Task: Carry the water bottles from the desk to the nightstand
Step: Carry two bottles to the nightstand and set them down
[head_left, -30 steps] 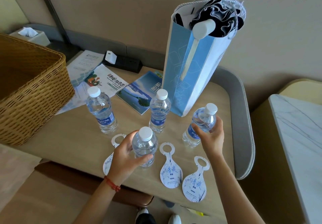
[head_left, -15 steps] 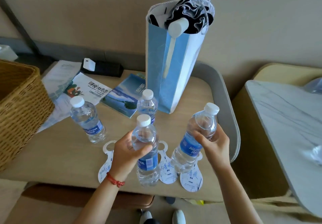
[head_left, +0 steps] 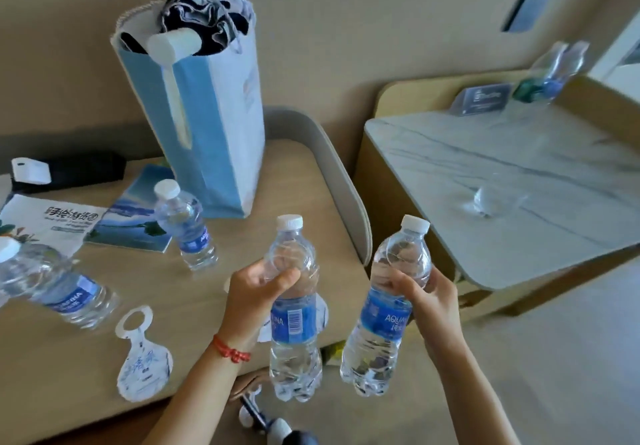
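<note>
The left hand [head_left: 258,294] grips 1 clear blue-labelled plastic water bottle [head_left: 294,309] and the right hand [head_left: 427,300] grips another [head_left: 384,309], both lifted at 6 o'clock off the beige wooden desk [head_left: 194,302]; the marble-topped nightstand [head_left: 502,181] lies at 2 o'clock.

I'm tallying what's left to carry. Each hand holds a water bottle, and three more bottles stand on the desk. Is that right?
Not quite. The head view shows the left hand and the right hand each holding a water bottle, but only two bottles remain on the desk: one beside the blue paper bag, another at the left edge.
</note>
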Available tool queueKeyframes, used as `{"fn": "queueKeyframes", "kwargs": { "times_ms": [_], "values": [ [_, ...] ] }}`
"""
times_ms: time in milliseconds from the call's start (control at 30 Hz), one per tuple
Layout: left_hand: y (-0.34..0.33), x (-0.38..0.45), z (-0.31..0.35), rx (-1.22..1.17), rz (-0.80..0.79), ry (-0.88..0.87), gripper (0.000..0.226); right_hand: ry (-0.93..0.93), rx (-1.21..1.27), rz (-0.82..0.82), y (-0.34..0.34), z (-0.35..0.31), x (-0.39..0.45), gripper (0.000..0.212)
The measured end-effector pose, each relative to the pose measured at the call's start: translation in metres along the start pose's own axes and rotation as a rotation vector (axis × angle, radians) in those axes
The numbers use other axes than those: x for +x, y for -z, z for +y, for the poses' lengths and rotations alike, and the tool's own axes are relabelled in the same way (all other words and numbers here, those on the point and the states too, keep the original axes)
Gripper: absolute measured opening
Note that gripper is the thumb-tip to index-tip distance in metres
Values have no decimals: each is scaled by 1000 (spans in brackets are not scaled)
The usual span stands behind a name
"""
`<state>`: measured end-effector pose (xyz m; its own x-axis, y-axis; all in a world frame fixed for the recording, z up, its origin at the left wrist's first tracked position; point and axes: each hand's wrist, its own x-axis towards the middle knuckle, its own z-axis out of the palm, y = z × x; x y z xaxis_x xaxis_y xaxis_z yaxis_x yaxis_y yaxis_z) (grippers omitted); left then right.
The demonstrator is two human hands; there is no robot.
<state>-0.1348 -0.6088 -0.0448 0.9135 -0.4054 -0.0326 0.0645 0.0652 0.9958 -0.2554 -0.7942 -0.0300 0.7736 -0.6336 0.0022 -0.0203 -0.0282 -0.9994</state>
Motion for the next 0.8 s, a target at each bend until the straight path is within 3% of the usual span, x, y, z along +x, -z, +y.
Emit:
{"fn": "queueKeyframes", "kwargs": {
  "times_ms": [200,367,533,700,800],
  "values": [
    [-80,-33,-13,11,-146,51,57,-6,-4,156,96,10,-52,52],
    [-167,-85,-16,-3,-275,91,59,-12,-12,311,192,11,-113,48],
    [-259,-133,-19,-79,-476,121,68,-29,-25,513,281,13,-173,42],
    [-346,-171,-22,-70,-703,133,79,-51,-44,712,356,12,-230,16],
    [-392,-189,-25,-48,-801,149,81,-65,-45,820,391,12,-251,17]
  ]
}}
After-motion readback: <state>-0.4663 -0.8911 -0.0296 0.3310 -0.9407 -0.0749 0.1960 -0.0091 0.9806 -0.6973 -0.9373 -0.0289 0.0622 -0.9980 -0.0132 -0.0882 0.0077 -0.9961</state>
